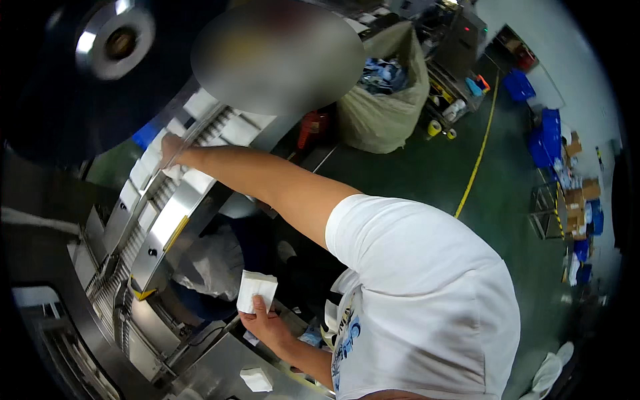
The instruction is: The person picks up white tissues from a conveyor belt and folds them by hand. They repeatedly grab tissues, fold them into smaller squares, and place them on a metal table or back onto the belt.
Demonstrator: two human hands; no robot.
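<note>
My left hand (pixel 265 325) is closed on a small stack of folded white sheets (pixel 257 288), thumb across its near face, above a metal table. My right arm stretches out to the conveyor (pixel 155 193), where my right hand (pixel 172 151) is down among the white folded pads. A crumpled-looking white piece (pixel 173 172) lies right under that hand; its fingers are partly hidden and blurred, so their grip is unclear. More white pads (pixel 240 130) lie along the conveyor. Another white stack (pixel 256 379) rests on the metal table below my left hand.
A large dark round machine part with a metal hub (pixel 120 41) overhangs the conveyor at upper left. A big pale sack (pixel 383 110) of bluish material stands beyond. Below the conveyor is a clear plastic bag (pixel 213 263). Blue bins (pixel 547 137) and cartons line the right wall.
</note>
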